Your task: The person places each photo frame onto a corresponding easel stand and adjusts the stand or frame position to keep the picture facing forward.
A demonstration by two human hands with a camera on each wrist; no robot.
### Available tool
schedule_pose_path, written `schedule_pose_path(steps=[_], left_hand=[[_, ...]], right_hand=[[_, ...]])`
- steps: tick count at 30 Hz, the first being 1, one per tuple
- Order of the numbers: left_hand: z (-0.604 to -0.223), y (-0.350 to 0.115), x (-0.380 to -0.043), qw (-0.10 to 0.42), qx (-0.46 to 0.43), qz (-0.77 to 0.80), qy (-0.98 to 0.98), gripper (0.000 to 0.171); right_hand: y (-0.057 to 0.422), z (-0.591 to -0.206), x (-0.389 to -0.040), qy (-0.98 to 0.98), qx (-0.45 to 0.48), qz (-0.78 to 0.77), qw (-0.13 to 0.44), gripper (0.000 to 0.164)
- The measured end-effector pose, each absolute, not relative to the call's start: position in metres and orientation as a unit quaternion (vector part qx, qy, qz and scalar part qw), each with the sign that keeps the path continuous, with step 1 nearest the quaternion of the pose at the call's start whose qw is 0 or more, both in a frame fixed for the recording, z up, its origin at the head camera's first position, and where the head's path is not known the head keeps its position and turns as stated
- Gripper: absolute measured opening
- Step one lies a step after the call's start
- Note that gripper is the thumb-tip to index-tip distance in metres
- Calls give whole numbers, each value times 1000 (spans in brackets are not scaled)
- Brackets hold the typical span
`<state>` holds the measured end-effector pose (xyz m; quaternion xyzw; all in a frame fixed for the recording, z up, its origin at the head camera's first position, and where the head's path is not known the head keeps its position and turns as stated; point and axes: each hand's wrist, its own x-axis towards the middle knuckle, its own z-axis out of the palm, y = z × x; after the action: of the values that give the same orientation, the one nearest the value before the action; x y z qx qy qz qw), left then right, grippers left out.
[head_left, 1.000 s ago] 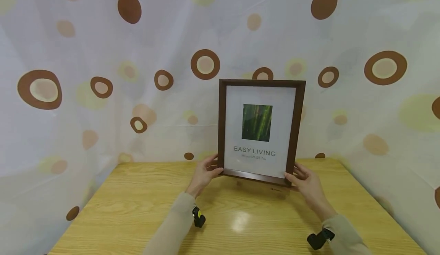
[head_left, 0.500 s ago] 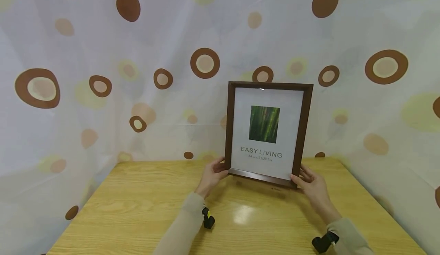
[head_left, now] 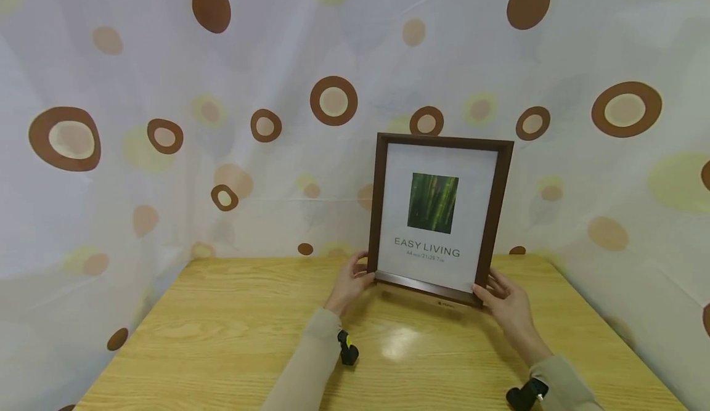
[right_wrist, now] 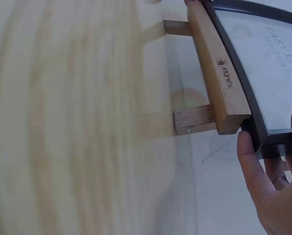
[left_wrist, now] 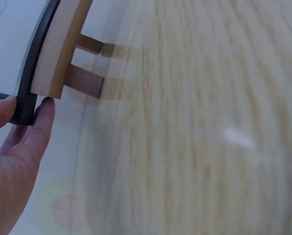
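A dark brown picture frame (head_left: pixel 381 207) stands upright, tilted a little, with a bamboo picture and the words "EASY LIVING" behind its front pane. My left hand (head_left: pixel 350 284) grips its lower left corner, the thumb on the front and fingers around the side. At the lower right corner my right hand (head_left: pixel 509 309) holds it likewise. Along the frame's bottom edge runs the ledge of a small wooden stand (right_wrist: pixel 212 63), with a printed logo and two short legs. In the left wrist view, fingertips of the left hand (left_wrist: pixel 18 156) lie right by the ledge's end.
The wood-grain table (head_left: pixel 233 325) spreads under both forearms. A white curtain (head_left: pixel 277 41) with brown and pale circles hangs behind the table and along its sides. Small black cameras (head_left: pixel 348 349) sit on both wrists.
The picture frame has moved to the right and slightly down, with both hands on its lower corners throughout. Both forearms have shifted right with it, the left one more.
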<state>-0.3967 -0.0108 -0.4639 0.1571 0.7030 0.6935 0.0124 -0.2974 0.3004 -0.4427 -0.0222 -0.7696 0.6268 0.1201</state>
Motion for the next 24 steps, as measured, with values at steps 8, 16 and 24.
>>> schedule_pose_path(steps=[8,16,24], left_hand=[[-459,-4,-394,62,144,703,694,55],[-460,-8,-393,66,157,707,687,59],[-463,-16,-392,61,164,697,695,59]], right_hand=[[301,-446,-294,-836,-19,540,93,67],[295,-439,-299,-799,-14,599,45,65],[293,-439,-305,-794,-19,607,29,66]])
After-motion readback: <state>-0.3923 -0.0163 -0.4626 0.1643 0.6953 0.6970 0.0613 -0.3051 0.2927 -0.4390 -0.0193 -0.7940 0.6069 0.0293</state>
